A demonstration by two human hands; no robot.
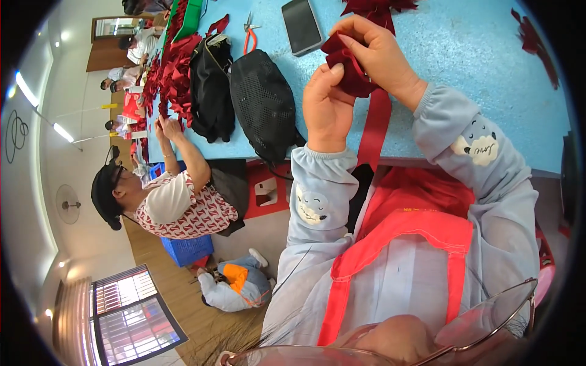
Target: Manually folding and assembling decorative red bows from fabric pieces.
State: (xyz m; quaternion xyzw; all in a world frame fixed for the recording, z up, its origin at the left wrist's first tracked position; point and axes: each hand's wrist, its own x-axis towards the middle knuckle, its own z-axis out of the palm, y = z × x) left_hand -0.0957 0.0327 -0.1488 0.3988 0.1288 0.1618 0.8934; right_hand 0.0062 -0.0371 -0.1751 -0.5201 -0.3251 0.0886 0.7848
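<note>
Two hands up over the blue counter (464,55). One dark red ribbon bundle (349,68) pinched between them: left hand (326,107) closed on its lower side, right hand (377,53) closed on its top, one long red strip (373,131) hanging down. One dark phone (301,25), one pair of orange scissors (249,33), two black bags (264,104) just left. More red pieces (177,67) piled farther left beside another person's hand (170,127).

Pale blue long sleeves with gathered elastic cuffs cover both forearms; each sleeve bears a cartoon animal patch. A red apron (403,244) with shoulder straps overlies a light shirt. Both hands are bare.
</note>
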